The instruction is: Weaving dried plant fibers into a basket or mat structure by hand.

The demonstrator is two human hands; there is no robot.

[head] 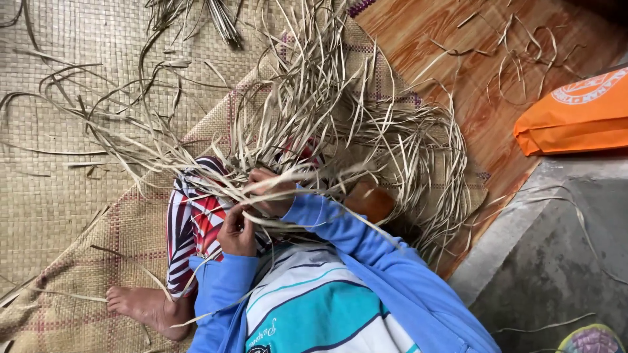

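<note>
1. A tangle of dry, flat, pale straw strips (314,131) fans out over the person's lap, at the middle of a woven mat (98,242).
2. The left hand (237,232) pinches a few strips.
3. The right hand (269,193) curls closed around others.
4. Blue sleeves (366,255); bare foot (147,307) on the mat.
5. An orange bag (575,114) lies beyond the mat's right edge.

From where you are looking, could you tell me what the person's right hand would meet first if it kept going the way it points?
Probably the loose tangle of dry straw strips: the right hand is already among them, pointing away from the body toward the woven mat. Depth is hard to judge.
</note>
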